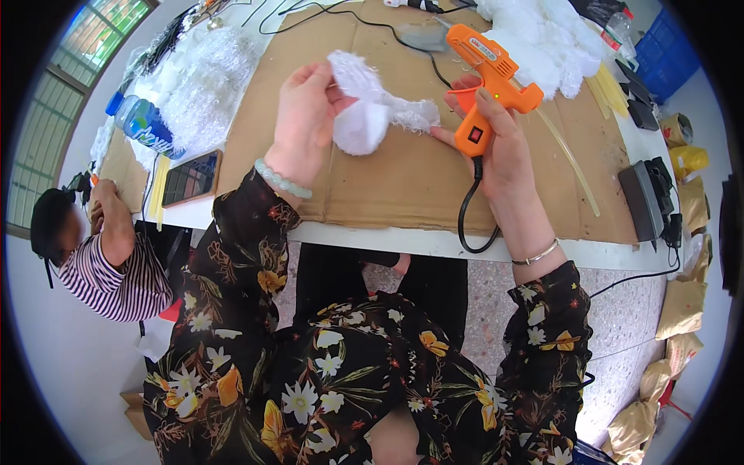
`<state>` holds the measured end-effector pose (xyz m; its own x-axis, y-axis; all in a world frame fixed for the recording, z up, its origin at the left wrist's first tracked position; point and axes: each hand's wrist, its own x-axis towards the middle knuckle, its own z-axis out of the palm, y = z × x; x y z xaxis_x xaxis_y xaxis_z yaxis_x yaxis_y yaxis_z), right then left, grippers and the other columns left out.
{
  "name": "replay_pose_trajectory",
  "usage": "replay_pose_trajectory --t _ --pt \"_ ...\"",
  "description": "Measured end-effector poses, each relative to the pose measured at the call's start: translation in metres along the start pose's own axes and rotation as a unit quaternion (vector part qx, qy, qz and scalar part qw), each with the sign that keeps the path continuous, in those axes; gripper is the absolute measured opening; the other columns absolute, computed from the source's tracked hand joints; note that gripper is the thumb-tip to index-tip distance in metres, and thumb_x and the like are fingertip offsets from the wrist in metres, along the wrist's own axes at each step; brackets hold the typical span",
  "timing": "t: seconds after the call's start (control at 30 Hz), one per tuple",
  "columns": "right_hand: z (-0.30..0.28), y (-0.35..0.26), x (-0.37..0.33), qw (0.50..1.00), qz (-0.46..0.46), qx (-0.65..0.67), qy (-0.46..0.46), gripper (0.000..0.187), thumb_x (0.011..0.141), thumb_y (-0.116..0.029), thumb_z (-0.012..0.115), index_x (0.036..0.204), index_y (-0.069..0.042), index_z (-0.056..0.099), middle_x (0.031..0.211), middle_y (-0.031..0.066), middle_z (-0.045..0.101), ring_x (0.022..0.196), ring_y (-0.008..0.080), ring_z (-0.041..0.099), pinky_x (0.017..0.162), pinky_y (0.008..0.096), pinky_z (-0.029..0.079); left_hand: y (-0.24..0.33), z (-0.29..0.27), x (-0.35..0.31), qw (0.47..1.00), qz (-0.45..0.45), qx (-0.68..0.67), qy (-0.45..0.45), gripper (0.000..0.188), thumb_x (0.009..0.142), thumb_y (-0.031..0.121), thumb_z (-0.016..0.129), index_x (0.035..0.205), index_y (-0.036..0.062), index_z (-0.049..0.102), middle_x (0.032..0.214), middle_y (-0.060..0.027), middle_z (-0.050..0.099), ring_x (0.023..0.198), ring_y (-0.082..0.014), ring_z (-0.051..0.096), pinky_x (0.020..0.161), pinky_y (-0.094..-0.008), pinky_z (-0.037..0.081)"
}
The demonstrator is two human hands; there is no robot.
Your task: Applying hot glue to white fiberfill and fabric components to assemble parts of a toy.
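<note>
My left hand (308,108) pinches the upper left edge of a white fuzzy fabric piece (363,116), which has a smooth rounded flap at its lower left and a narrow strip reaching right. An orange glue gun (496,74) is in my right hand (496,143), its nozzle pointing up and to the left, its black cord looping down from the handle. One fingertip of that hand touches the right end of the fabric strip. Both hands are raised over a brown cardboard sheet (310,203) on the table.
White fluffy material is heaped at the left (209,93) and far right (542,39). A bottle (146,124) and a phone (192,178) lie at left. One glue stick (570,159) rests on the cardboard. A black device (645,201) stands at right. Another person (116,248) sits at left.
</note>
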<state>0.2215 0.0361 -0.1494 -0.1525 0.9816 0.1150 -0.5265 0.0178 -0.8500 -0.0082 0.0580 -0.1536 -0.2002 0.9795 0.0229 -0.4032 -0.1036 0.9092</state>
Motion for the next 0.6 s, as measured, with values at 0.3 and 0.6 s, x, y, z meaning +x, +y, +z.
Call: replay_pose_trajectory --t 0.3,0.6 --pt "-0.009 -0.024 -0.009 0.999 -0.038 -0.016 0.019 0.037 0.093 -0.021 0.05 0.125 -0.003 0.047 0.122 0.0129 0.052 0.117 0.0275 0.049 0.086 0.0528 0.051 -0.014 0.016 -0.012 0.999 -0.026 -0.031 0.011 0.015 0.095 0.012 0.048 0.101 -0.0015 0.051 0.092 -0.0114 0.062 0.079 -0.0206 0.064 0.07 -0.0334 0.057" --pt "0.024 -0.018 0.006 0.998 -0.049 0.011 -0.043 0.035 0.094 -0.021 0.049 0.125 -0.005 0.047 0.122 0.0097 0.052 0.119 0.0243 0.046 0.087 0.05 0.051 -0.011 0.024 -0.023 0.993 -0.052 0.06 -0.085 0.016 0.096 0.014 0.049 0.101 0.0001 0.054 0.095 -0.0093 0.064 0.086 -0.0195 0.065 0.077 -0.0347 0.056"
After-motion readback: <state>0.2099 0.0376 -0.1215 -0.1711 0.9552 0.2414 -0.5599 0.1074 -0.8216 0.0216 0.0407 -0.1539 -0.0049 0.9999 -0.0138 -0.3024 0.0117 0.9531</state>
